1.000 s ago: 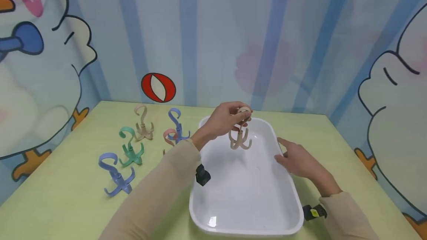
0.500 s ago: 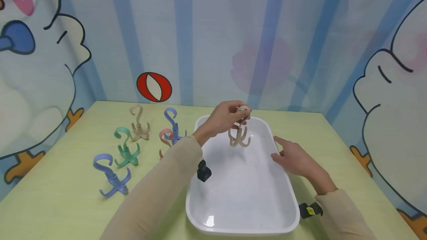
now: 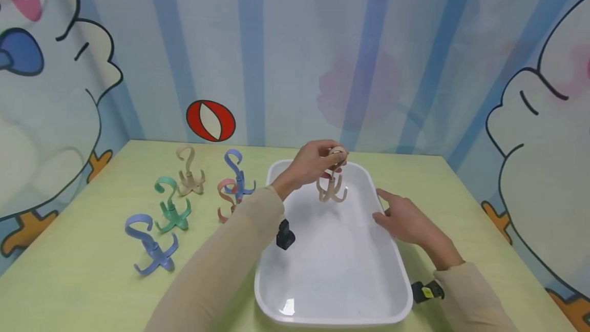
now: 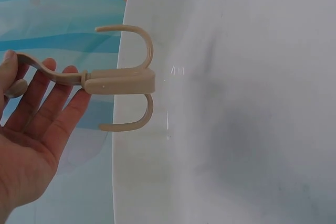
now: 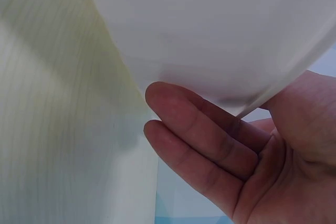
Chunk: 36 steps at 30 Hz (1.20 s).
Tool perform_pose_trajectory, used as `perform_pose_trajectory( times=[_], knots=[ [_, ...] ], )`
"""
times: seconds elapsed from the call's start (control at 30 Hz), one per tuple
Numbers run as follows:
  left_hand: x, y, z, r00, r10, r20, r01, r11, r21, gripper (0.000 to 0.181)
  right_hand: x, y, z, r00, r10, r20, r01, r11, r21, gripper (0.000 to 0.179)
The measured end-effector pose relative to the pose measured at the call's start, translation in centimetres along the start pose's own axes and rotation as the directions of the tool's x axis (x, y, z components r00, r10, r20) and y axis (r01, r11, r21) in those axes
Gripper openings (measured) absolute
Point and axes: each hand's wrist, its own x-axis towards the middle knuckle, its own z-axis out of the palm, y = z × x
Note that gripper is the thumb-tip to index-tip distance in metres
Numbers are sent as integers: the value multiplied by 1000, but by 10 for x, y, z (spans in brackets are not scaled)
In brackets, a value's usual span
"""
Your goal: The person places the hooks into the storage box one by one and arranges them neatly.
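My left hand (image 3: pixel 313 162) holds a beige claw hook (image 3: pixel 331 191) by its curved top, over the far part of a white plastic tray (image 3: pixel 336 275). Its prongs hang downward inside the tray's outline. In the left wrist view, the thumb pinches the neck of the hook (image 4: pixel 121 82) against the fingers. On the tray's right side, my right hand (image 3: pixel 407 219) grips the rim, thumb over the edge. The right wrist view has the fingers of that hand (image 5: pixel 210 150) under the rim, along the tray's outer wall (image 5: pixel 220 40).
Left of the tray several claw hooks stand on the pale green table (image 3: pixel 74 281): beige (image 3: pixel 190 183), green (image 3: pixel 172 215), blue (image 3: pixel 156 255), another blue (image 3: pixel 240 181) and pink (image 3: pixel 225 209). The left sleeve partly covers the pink one. A striped cartoon backdrop (image 3: pixel 295 55) rises behind.
The whole scene has shifted slightly left in the head view. Both hands keep their holds, and the beige hook stays over the tray's far part.
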Motion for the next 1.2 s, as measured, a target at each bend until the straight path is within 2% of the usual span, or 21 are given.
perform_pose_trajectory(
  times=[0.27,0.63,0.83,1.2],
  knots=[
    [7,0,6,1000,-11,3,11,1000,5,24,0,0,-1,1000,-5,-6,5,1000,-5,71],
    [14,1,11,1000,8,14,-8,1000,14,22,-1,1,-2,1000,-21,-12,21,1000,-3,71],
    [20,-3,15,1000,-11,26,12,1000,-6,20,-1,2,1,1000,-9,-2,9,1000,13,71],
    [32,-3,20,997,-69,26,69,998,3,29,0,2,1,1000,-12,-11,13,1000,23,70]
  ],
)
